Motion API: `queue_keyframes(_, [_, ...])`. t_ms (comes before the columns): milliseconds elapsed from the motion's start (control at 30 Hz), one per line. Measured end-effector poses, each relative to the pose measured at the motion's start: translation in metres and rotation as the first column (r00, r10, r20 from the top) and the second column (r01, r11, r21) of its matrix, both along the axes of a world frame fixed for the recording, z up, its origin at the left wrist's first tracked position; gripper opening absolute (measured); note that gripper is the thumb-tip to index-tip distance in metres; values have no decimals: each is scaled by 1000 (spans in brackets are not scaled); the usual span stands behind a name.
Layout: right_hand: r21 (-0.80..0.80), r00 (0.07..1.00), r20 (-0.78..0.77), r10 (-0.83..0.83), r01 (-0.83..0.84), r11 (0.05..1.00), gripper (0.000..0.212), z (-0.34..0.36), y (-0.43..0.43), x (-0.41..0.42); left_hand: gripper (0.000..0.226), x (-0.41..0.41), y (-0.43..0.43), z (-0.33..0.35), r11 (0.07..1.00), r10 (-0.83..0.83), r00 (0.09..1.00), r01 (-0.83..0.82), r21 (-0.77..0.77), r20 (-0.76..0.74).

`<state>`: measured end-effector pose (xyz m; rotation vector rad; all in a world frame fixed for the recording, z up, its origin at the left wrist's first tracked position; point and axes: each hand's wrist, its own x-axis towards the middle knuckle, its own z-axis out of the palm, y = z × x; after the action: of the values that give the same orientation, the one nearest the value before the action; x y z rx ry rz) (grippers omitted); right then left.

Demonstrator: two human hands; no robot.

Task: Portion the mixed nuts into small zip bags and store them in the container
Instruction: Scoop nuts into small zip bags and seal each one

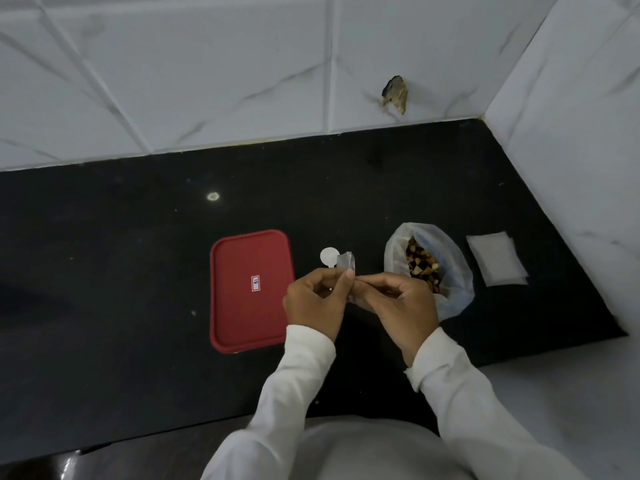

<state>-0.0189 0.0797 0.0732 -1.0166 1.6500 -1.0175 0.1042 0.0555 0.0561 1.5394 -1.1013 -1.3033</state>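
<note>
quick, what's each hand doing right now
Left hand: fingers pinch the small zip bag.
Right hand: fingers pinch the same bag.

Zip bag [346, 262], perhaps empty, between left hand [313, 299] and right hand [398, 303]

zip bag [346, 264] pinched, crumpled | nut bag [428, 268] open | red container lid [250, 289] flat, left | spare bags [497, 259] stacked
</note>
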Motion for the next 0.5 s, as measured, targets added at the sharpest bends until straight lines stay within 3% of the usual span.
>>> queue_keyframes(200, [71,998,7,-61,60,996,4,-4,-7,-3,7,-3,-6,2,1000,-26,995,27,-4,95])
queue_keyframes(367, [29,972,-198,-126,134,991,8,-3,-11,-9,7,-6,-7,4,991,5,965,30,-130,264])
queue_keyframes(467, [-65,886,-462,-43,15,998,5,0,-13,-14,9,-8,-10,4,977,2,935,74,-201,356])
queue_keyframes(500, [-73,859,-512,-2,-41,996,13,1,-13,-15,10,-9,-11,4,972,-19,924,107,-209,382])
